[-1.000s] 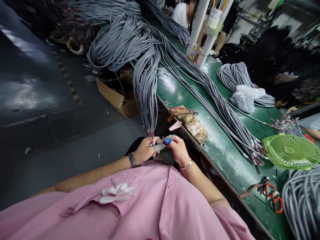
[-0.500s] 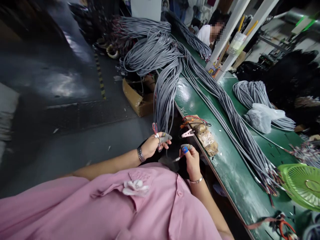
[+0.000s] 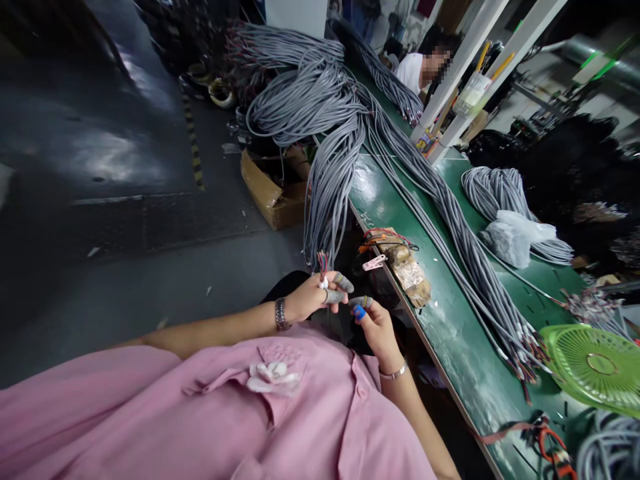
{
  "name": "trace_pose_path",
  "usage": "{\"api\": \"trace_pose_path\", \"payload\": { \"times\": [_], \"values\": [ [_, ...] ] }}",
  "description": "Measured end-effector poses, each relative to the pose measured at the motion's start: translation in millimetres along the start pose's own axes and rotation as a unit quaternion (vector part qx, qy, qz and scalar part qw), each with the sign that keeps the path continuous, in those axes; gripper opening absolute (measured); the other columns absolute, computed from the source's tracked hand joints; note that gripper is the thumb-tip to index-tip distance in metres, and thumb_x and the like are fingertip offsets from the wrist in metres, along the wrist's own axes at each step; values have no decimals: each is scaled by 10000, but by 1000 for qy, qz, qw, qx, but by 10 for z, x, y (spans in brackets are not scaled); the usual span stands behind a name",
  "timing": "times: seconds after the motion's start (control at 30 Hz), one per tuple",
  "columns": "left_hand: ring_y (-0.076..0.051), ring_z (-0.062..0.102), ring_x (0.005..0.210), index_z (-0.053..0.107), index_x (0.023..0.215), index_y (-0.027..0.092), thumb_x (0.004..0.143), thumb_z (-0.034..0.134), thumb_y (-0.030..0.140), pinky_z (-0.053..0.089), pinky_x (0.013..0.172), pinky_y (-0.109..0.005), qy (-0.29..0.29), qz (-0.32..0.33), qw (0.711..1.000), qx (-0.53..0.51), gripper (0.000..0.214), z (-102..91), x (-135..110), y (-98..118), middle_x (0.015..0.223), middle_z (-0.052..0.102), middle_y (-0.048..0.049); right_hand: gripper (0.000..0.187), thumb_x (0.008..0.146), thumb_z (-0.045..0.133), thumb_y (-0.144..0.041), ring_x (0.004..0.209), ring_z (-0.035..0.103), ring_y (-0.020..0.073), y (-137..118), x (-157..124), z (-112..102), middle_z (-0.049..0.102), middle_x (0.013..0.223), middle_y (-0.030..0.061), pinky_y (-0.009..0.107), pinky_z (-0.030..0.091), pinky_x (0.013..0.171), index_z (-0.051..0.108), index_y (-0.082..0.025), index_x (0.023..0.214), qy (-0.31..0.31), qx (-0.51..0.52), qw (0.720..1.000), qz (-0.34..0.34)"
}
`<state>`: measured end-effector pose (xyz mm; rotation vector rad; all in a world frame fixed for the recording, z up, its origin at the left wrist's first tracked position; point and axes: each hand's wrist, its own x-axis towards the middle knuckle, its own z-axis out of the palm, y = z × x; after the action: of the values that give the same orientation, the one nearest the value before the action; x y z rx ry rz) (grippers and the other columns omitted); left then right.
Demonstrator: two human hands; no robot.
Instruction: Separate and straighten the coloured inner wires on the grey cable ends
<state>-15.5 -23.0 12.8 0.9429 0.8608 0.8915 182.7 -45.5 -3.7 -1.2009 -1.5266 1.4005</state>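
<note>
Nearest: your left hand [image 3: 310, 303], closed round a grey cable end [image 3: 323, 275], its thin coloured strands [image 3: 323, 257] fanned upward. Right hand [image 3: 376, 325], just beside it: capped fingertips [image 3: 359, 311] pinched together; whether on anything, cannot tell. Step, by judgement: sorting the stripped strands, which calls for a fine, steady pinch. Beyond: hanging bundle [image 3: 330, 193] of smooth round cables; taped block [image 3: 407, 270]; glossy green bench [image 3: 390, 200]; ribbed plastic fan [image 3: 595, 363].

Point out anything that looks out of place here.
The grey cables spill off the green bench edge and hang toward the floor, one end held in the left hand. A green fan lies flat on the bench.
</note>
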Motion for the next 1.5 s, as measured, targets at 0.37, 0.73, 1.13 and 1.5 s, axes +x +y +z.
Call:
{"api": "trace_pose_path", "payload": {
  "times": [0.37,0.73,1.13,1.5],
  "values": [
    [-59,494,410,642,860,125,690,709,199,257,368,-179,126,106,983,-86,197,-340,-452,12,702,653,-22,368,844,577,-444,715,594,121,623,-20,177,682,908,40,251,483,673,655,-171,1079,-201,-62,974,80],
    [-60,508,433,622,893,132,731,663,208,227,395,-179,49,60,996,-37,184,-345,-794,61,719,666,-40,389,784,610,-256,1005,636,237,504,153,296,682,1127,106,333,465,857,637,-211,1169,-176,-428,883,74],
    [-94,543,479,641,736,132,593,688,165,342,452,-204,-158,-51,982,86,155,64,-381,-17,655,661,-22,411,812,641,-431,545,570,94,-678,-91,308,647,956,47,221,493,463,579,-226,1164,-82,-2,994,-67],
    [-175,640,743,684,845,162,751,670,271,483,656,-262,-174,-15,972,154,145,-56,-352,10,818,710,-69,280,718,725,-418,545,531,99,-469,43,357,630,691,-2,210,449,482,650,-179,844,18,130,991,-7]
  ]
}}
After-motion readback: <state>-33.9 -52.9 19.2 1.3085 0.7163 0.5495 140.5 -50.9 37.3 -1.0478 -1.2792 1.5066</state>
